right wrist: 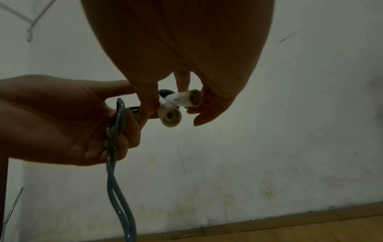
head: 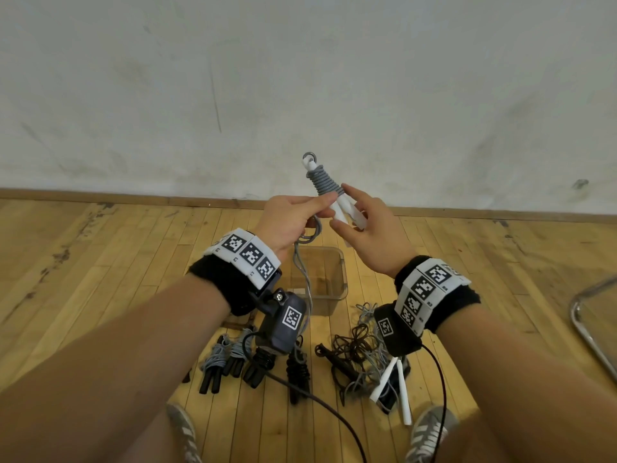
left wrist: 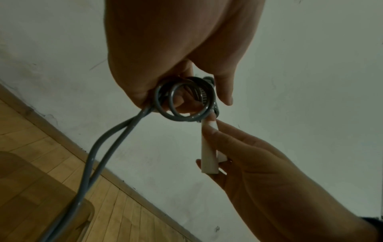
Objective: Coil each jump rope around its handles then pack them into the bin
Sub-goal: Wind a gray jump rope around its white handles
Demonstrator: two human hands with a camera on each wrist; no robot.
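Coiling item, in progress: grey jump rope (head: 323, 180) with a pair of white handles (head: 340, 206), held up in front of the wall, above the clear bin (head: 329, 267) on the wooden floor (head: 100, 262).

Handling, as judged: light; the cord looks springy and smooth (plastic-coated, by its sheen), so turns will likely loosen if tension drops. The handles are stiff and slim, the better place to hold; the two tend to splay apart at the free ends, so pinch them together close below the wrapped turns.

Position relative to hands: right hand (head: 369, 225) has thumb and fingers curled round the lower handle ends, pinching both together; the wrapped section sticks up past the fingertips toward the wall. Left hand (head: 293, 218) is closed on the loose cord, thumb tip touching the lowest turns, with a couple of slack loops (left wrist: 184, 101) gathered at its fingers and the doubled tail (head: 302, 272) hanging down across the bin's near rim.

Other stock on the floor: coiled black-handled ropes (head: 230, 359) to the left, a loose tangle of ropes (head: 360, 345) to the right. Bin contents: none seen.
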